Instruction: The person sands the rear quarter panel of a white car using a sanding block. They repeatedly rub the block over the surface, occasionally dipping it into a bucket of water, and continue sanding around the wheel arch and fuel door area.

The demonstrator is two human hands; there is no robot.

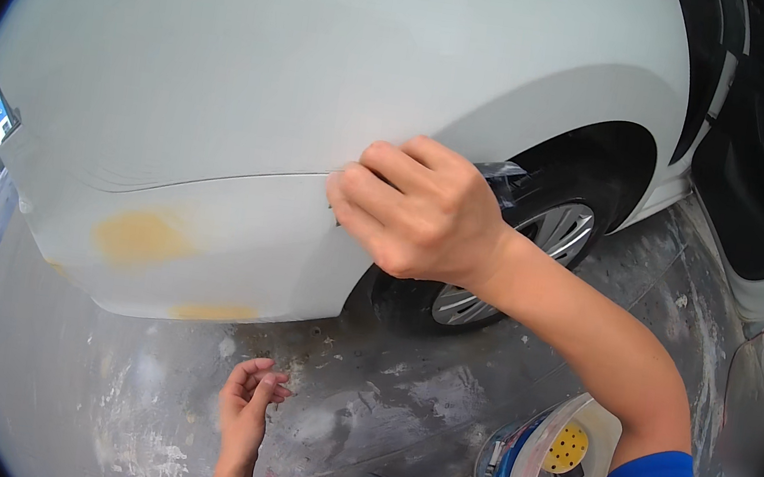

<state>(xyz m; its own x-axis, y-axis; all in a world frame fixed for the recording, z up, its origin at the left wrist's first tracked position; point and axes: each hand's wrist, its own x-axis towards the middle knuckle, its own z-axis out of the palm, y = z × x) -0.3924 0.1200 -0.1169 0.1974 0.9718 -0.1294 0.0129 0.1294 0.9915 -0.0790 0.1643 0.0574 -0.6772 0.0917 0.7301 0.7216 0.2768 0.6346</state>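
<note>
A white car body panel with a thin dark seam running across it fills the upper part of the head view. My right hand is up against the panel at the seam, left of the wheel arch. Its fingers are curled and pressed together; what they may hold is hidden. Below the seam are two yellowish patches, a larger one and a smaller one along the bottom edge. My left hand hangs below that edge over the floor, fingers loosely bent and apart, with nothing in them.
Behind my right hand is the car wheel, with a dark shiny piece by the tyre. A bucket holding a yellow perforated disc stands under my right arm. An open car door is at far right. The grey floor is stained.
</note>
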